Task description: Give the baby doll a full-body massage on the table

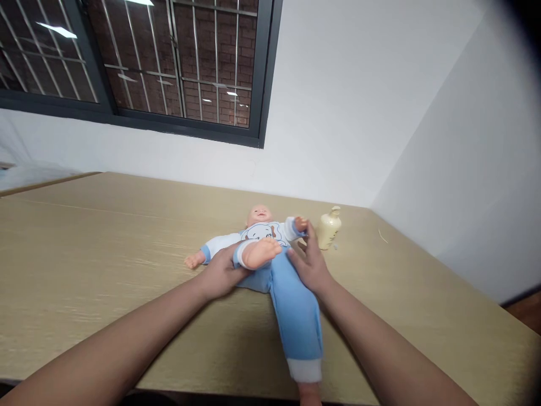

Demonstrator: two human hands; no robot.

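On the surface (127,237), left of the bottle (328,231), I held the doll (295,301) face-up, left hand (224,274) fingers curled behind its raised foot (261,254), seemingly propping it, right hand (313,262) fingers loosely spread, probably steadying its side.

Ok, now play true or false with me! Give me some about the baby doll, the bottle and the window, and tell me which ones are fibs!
1. The doll lies face up on the table. True.
2. Both hands hold the bottle. False: the left hand holds the doll's leg by the raised foot, and the right hand is beside one arm.
3. The pale bottle stands upright. True.
4. The doll wears only red. False: it wears blue and white.
5. The window is dark-framed. True.
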